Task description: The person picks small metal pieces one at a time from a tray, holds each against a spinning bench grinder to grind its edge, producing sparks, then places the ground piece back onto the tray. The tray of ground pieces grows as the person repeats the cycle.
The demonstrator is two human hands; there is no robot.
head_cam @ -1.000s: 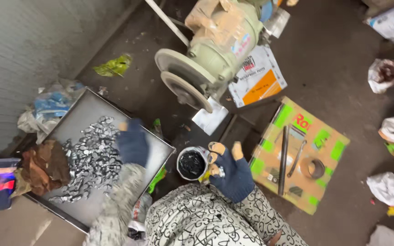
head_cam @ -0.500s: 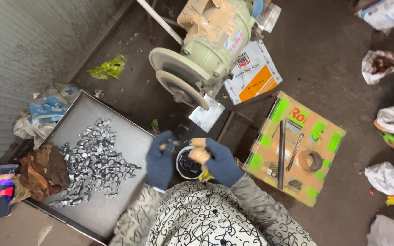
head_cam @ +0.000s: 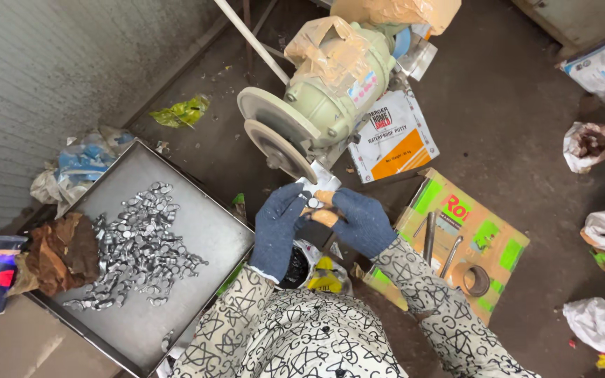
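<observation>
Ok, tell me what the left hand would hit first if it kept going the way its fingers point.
The left hand points up toward the grinding wheel of the bench grinder. The wheel's lower edge looks like the first contact, though depth is hard to judge.

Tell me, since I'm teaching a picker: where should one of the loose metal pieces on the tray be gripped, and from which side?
Probably from straight above, pinching across a piece's narrow body. The metal pieces lie flat on the shallow tray, whose low rim hinders sideways approach. Choose a stray at the heap's edge; finer shape is too small to tell.

Blue knit gloves (head_cam: 278, 231) — white sleeves (head_cam: 428, 294), black scribbles.
</observation>
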